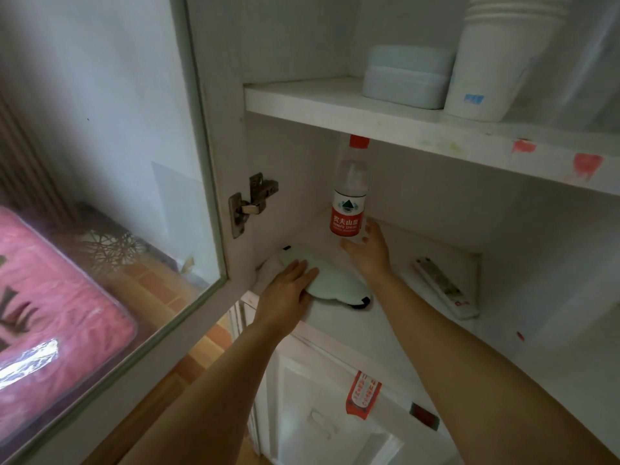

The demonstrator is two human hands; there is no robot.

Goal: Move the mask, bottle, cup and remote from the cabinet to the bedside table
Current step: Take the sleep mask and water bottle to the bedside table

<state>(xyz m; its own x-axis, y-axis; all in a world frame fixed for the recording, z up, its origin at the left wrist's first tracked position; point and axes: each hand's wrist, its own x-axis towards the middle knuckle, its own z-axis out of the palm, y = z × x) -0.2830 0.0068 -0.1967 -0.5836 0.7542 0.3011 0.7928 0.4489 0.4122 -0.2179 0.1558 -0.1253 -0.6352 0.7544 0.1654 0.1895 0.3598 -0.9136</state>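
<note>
A pale green sleep mask (pixel 330 284) with a black strap lies at the front left of the lower cabinet shelf. My left hand (pixel 284 293) rests flat on its left half, fingers together, thumb at its front edge. A clear water bottle (pixel 349 193) with a red cap and red label stands upright further back. My right hand (pixel 368 248) is spread open around the bottle's base, fingers just reaching it. A white remote (pixel 444 287) lies on the shelf to the right. A stack of white paper cups (pixel 493 58) stands on the upper shelf.
The glass cabinet door (pixel 127 182) stands open on the left, with a pink bundle (pixel 50 307) seen through it. A pale lidded box (pixel 406 77) sits beside the cups. The upper shelf edge (pixel 436 135) overhangs the bottle cap. A lower cabinet door (pixel 335 414) is below.
</note>
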